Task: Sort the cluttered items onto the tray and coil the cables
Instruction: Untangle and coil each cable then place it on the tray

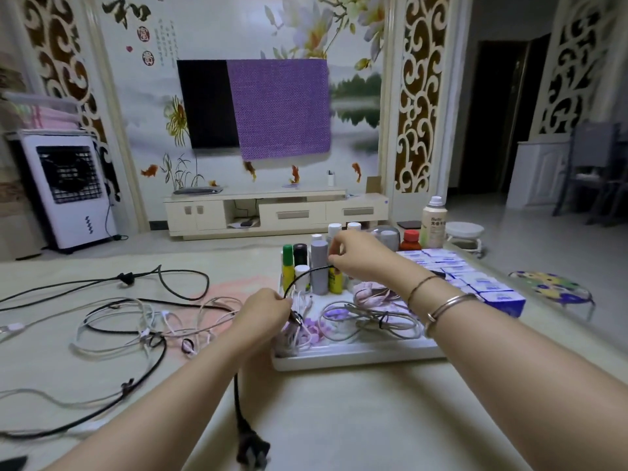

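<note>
My left hand (pixel 263 309) and right hand (pixel 356 256) each pinched the black cable (pixel 306 274) tight, looped over the tray (pixel 356 356).

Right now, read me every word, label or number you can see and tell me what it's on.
"和": large black brush character on the wall mural.
"Be…": start of a brand on the tall spray bottle; the rest is too blurred.
Red seals and small calligraphy on the mural: unreadable.
Blue-and-white boxes: print too small.
Tray bottles: labels unreadable.

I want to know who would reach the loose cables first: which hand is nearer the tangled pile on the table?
Left. The left hand sits just beside the tangled pile; the right hand is over the tray, farther off.
</note>
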`<action>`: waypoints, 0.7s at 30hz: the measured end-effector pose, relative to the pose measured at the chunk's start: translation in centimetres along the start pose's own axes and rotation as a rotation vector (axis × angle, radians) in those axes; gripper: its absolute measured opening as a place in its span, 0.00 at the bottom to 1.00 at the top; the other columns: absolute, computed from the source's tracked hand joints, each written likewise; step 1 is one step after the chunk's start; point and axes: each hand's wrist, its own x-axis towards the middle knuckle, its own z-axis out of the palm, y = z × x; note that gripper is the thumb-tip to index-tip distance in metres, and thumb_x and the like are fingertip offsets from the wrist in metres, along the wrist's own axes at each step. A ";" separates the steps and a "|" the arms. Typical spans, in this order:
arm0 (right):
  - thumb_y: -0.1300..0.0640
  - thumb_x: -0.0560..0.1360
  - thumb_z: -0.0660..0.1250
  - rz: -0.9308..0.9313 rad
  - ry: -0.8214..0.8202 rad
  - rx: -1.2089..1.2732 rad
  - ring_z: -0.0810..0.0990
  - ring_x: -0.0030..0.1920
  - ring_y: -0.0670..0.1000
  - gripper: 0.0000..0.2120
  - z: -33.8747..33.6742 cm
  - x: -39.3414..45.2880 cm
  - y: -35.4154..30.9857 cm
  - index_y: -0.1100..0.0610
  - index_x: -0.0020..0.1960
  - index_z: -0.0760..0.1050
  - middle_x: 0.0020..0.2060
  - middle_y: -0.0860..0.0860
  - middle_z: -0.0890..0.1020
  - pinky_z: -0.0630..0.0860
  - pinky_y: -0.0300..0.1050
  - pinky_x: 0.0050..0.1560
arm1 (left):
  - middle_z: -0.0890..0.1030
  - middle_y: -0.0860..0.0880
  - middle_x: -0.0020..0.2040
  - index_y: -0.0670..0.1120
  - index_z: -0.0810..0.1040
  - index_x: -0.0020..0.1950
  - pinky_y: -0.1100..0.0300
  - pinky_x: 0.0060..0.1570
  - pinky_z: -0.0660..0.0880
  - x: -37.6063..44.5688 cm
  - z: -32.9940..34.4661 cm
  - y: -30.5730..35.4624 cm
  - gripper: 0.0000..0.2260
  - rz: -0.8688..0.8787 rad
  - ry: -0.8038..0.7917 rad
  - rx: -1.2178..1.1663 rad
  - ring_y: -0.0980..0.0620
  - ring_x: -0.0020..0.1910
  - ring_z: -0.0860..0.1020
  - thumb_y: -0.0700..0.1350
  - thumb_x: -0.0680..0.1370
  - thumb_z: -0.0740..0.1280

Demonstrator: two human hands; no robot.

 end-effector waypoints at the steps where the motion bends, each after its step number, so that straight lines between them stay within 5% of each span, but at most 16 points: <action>1: 0.64 0.76 0.58 0.031 -0.074 0.031 0.81 0.46 0.57 0.11 0.1 0.1 0.0 0.62 0.51 0.78 0.47 0.59 0.83 0.75 0.44 0.35 | 0.74 0.44 0.28 0.41 0.77 0.35 0.58 0.34 0.63 0.0 0.0 -0.4 0.16 -0.012 -0.007 -0.023 0.45 0.34 0.71 0.47 0.79 0.61; 3: 0.67 0.76 0.55 0.074 -0.167 0.115 0.83 0.46 0.58 0.12 0.0 -0.2 0.3 0.62 0.50 0.77 0.47 0.59 0.82 0.75 0.41 0.30 | 0.74 0.43 0.29 0.41 0.77 0.36 0.59 0.35 0.64 -0.2 0.0 -0.7 0.16 -0.024 -0.030 -0.032 0.46 0.33 0.71 0.48 0.79 0.62; 7: 0.67 0.76 0.56 0.116 -0.169 0.259 0.83 0.50 0.54 0.14 -0.4 -1.0 2.2 0.60 0.60 0.72 0.57 0.56 0.76 0.77 0.47 0.41 | 0.75 0.43 0.33 0.42 0.77 0.35 0.59 0.32 0.63 -0.1 0.0 -0.2 0.17 -0.018 -0.019 -0.046 0.47 0.32 0.70 0.49 0.80 0.60; 13: 0.64 0.76 0.59 0.165 -0.125 -0.529 0.74 0.60 0.60 0.15 0.3 -3.7 4.1 0.59 0.62 0.70 0.60 0.58 0.72 0.72 0.49 0.51 | 0.72 0.45 0.29 0.42 0.79 0.34 0.58 0.30 0.61 0.4 -0.3 0.5 0.21 -0.002 -0.001 0.008 0.49 0.26 0.67 0.48 0.81 0.57; 16: 0.63 0.77 0.61 0.174 -0.098 -0.495 0.76 0.54 0.60 0.08 1.1 -4.1 3.5 0.58 0.54 0.73 0.53 0.59 0.75 0.70 0.47 0.45 | 0.81 0.41 0.40 0.40 0.80 0.41 0.58 0.36 0.66 0.2 0.8 0.9 0.15 0.035 0.041 0.014 0.43 0.39 0.78 0.45 0.80 0.58; 18: 0.61 0.76 0.63 0.180 -0.013 -0.323 0.76 0.48 0.59 0.02 1.5 -3.8 2.9 0.58 0.47 0.71 0.47 0.59 0.75 0.68 0.44 0.41 | 0.80 0.39 0.49 0.39 0.77 0.50 0.58 0.40 0.65 0.4 1.4 1.5 0.10 0.059 0.113 -0.008 0.41 0.47 0.76 0.42 0.79 0.59; 21: 0.66 0.74 0.61 0.216 0.058 -0.312 0.76 0.54 0.61 0.08 1.5 -3.7 2.6 0.61 0.53 0.73 0.53 0.60 0.77 0.68 0.45 0.42 | 0.79 0.39 0.53 0.39 0.76 0.55 0.58 0.43 0.66 0.7 2.2 2.4 0.10 0.106 0.116 0.036 0.41 0.50 0.75 0.40 0.79 0.57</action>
